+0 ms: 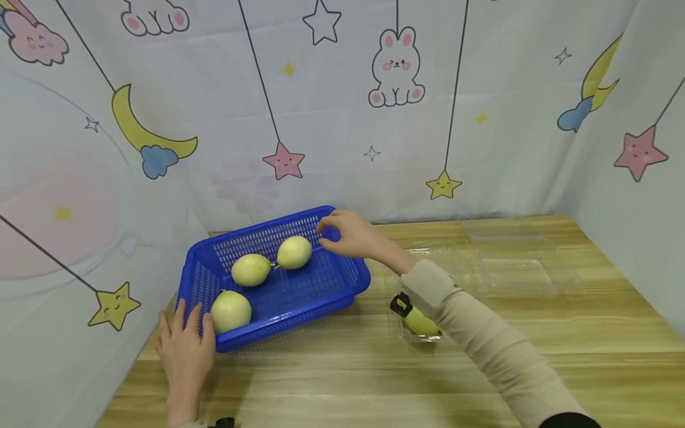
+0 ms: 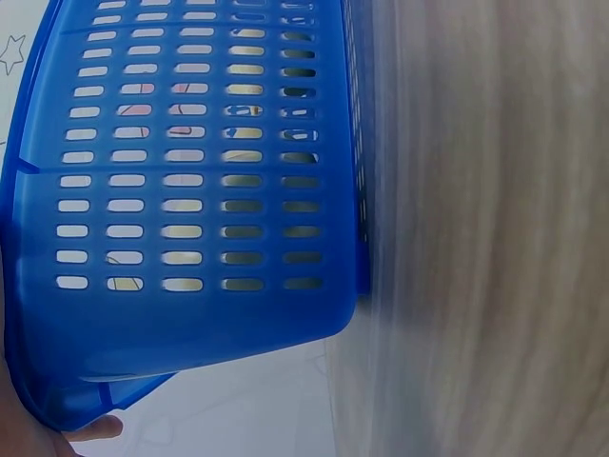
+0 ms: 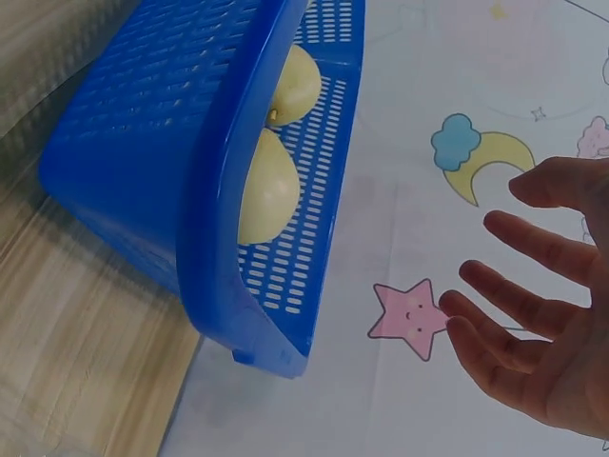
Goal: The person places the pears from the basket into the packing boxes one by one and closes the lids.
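Note:
A blue perforated plastic basket point(image 1: 299, 313) holds three pale yellow pear-like fruits: one point(image 1: 231, 311) by the near left corner, one point(image 1: 251, 270) behind it and one point(image 1: 294, 252) farther right. My left hand point(image 1: 184, 348) rests at the basket's near left corner, fingers spread along the rim. In the left wrist view, a fingertip point(image 2: 95, 428) shows past the rim. My right hand point(image 1: 350, 235) hovers over the basket's right end, fingers loosely bent and nothing between them. The right wrist view shows that hand point(image 3: 542, 305) apart from the basket.
Right of the basket, a clear plastic box point(image 1: 425, 339) contains a yellow-green fruit point(image 1: 420, 323), partly hidden by my right forearm and its black wrist device. More clear plastic containers point(image 1: 516, 273) lie at the back right of the wooden table point(image 1: 332, 380). A patterned curtain point(image 1: 342, 119) hangs behind.

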The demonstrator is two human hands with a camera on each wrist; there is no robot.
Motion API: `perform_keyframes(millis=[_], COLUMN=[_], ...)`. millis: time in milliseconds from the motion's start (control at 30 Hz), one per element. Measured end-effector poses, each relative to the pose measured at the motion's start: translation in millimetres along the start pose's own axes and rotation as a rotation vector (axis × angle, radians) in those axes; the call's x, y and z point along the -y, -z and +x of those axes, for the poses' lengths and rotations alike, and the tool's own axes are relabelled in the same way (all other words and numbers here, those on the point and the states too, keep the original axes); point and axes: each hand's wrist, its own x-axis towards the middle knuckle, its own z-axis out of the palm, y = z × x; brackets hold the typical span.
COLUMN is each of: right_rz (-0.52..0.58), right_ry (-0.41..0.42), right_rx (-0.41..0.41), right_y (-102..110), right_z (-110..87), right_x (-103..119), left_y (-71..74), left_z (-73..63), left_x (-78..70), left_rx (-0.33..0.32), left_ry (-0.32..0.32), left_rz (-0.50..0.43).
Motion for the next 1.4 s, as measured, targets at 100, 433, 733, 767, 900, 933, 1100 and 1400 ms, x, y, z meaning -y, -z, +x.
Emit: perform_keyframes(millis=[100,433,733,767,900,933,1100,1400], right_rz=[0.016,0.064,0.074,0.074,0.068,0.071,0.099,0.129], right_ry=[-0.012,-0.019,-0.061,-0.064,-0.068,-0.07,-0.095,-0.146], right_rx=[0.008,0.011,0.023,0.023,0.014,0.014,0.027,0.026], right_y=[-2.4,-5.0,-8.9,-9.6,-14.5,-15.8,-21.6,-32.7], right_z=[4.3,19.9,36.7,38.8,47.6,49.7,57.8,67.7], right_x=[1.0,1.5,-0.1,-0.1,-1.0,-1.2,-1.7,-3.7], left_y=[-0.7,-0.7,0.3,0.1,-0.8,-1.1,-1.9,-1.7], left_z=[-0.4,0.0,-0.2,-0.2,0.0,0.1,0.1,0.5], left_x=[0.9,1.9,1.3,1.4,2.1,2.2,2.6,3.0], left_rx=[-0.007,-0.001,-0.009,-0.012,-0.016,-0.016,-0.014,-0.009], left_ry=[-0.003,-0.006,-0.006,-0.006,-0.006,-0.006,-0.007,-0.005], left_rz=[-0.004,-0.006,-0.014,-0.014,-0.01,-0.01,-0.011,-0.01])
